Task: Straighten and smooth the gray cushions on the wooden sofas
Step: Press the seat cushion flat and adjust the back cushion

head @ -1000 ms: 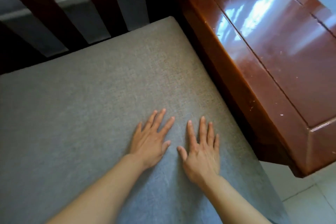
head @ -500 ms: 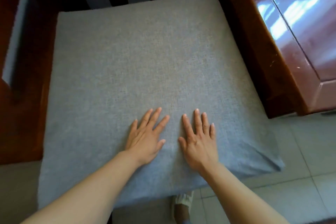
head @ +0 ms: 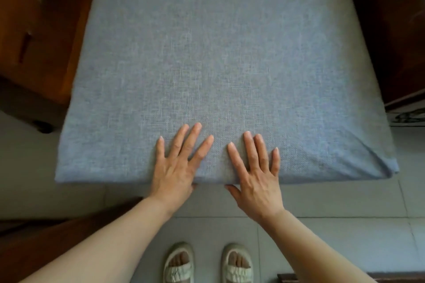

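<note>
- Both hands have slid back along the cushion to its near edge, where a second ago they lay further in.
- Left hand lies flat, fingers spread, palm at the front edge; it holds nothing.
- Right hand lies flat too, thumb hanging just past the edge, nothing gripped.
- Cushion sits on the wooden seat, its front overhanging the floor; the near right corner shows folds.
- To finish well, I would sweep the palms outward along the front with even pressure, then tug that right corner taut and push the cushion back square between the arms.
</note>
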Action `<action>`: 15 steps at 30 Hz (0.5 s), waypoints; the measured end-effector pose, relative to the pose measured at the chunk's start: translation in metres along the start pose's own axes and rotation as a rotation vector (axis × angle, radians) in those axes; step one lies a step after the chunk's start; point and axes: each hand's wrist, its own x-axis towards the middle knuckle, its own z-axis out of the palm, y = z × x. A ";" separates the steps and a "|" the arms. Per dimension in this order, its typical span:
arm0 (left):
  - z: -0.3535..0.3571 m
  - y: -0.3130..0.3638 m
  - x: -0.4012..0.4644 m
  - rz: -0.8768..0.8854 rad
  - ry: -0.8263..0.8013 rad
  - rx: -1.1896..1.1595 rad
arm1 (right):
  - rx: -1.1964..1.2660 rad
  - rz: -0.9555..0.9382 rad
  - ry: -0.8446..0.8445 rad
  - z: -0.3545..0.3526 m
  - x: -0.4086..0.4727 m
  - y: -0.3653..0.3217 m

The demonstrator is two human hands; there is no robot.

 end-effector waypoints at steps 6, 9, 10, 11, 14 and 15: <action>0.018 -0.007 0.011 0.022 0.171 0.060 | -0.070 -0.047 0.244 0.027 0.008 0.007; 0.016 -0.017 0.030 0.038 0.222 0.077 | -0.104 -0.059 0.316 0.033 0.027 0.013; 0.014 -0.020 0.038 0.034 0.229 0.078 | -0.110 -0.058 0.326 0.034 0.036 0.016; 0.013 -0.023 0.046 0.030 0.236 0.080 | -0.114 -0.056 0.334 0.035 0.045 0.018; 0.010 -0.032 0.070 0.023 0.260 0.097 | -0.123 -0.057 0.348 0.036 0.070 0.024; 0.008 -0.035 0.079 0.021 0.270 0.099 | -0.123 -0.058 0.352 0.037 0.079 0.027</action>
